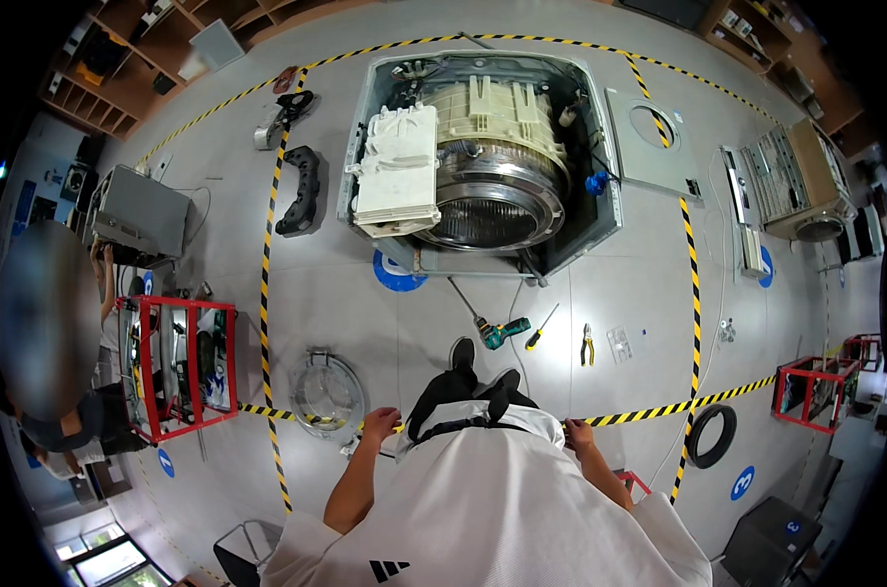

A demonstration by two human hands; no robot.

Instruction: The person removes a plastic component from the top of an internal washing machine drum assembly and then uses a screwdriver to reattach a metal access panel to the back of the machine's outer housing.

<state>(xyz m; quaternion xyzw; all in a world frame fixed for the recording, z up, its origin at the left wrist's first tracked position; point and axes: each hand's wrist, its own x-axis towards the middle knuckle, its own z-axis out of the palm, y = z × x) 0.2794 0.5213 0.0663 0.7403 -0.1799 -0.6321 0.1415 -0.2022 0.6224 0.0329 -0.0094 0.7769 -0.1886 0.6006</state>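
Observation:
My left hand [381, 425] hangs beside my hip, its fingers loosely bent and nothing seen in them; a round washing machine door [360, 391] lies on the floor next to it. On the other side my right hand [579, 433] is close to the hem of my white shirt [502, 460], also with no object visible. Ahead of me stands an opened washing machine [605, 210] with its metal drum [492, 210] exposed. A white plastic drawer housing [397, 161] sits at its left. Before my feet lie a green cordless drill [502, 334], a screwdriver [542, 328] and yellow-handled pliers [587, 345].
A black curved counterweight [299, 192] lies left of the machine, and a panel with a round hole [649, 147] lies right. Red tool carts [179, 367] stand at left and far right. A black rubber gasket [711, 435] is at lower right. Another person [57, 430] works at far left.

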